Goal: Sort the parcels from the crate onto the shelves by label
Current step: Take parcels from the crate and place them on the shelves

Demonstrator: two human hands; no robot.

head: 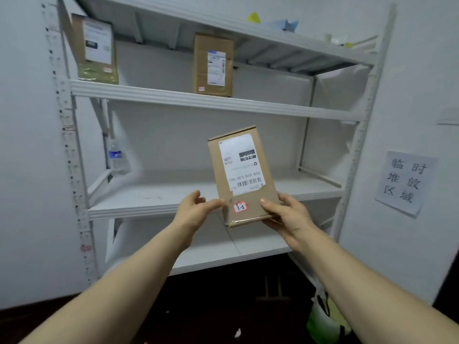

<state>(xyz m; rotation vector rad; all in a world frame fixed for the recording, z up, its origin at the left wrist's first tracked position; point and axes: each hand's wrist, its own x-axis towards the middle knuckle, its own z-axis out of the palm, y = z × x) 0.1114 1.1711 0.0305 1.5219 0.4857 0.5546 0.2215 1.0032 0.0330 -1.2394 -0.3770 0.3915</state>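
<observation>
Gripping parcel (pixel 243 170), right hand (pixel 288 217) (left hand (pixel 196 211) beside)

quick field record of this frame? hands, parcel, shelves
held parcel: upright, label upside down, before the middle shelf
right hand: grips its lower right corner
left hand: fingers relaxed at its left edge, contact unclear
upper shelf: left parcel, centre parcel standing
middle shelf: water bottle, far left
right wall: paper sign

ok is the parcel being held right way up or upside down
Upside down: on its label the code and 010 read inverted. The parcel stands on end, tilted slightly, right hand gripping its lower corner.
</observation>
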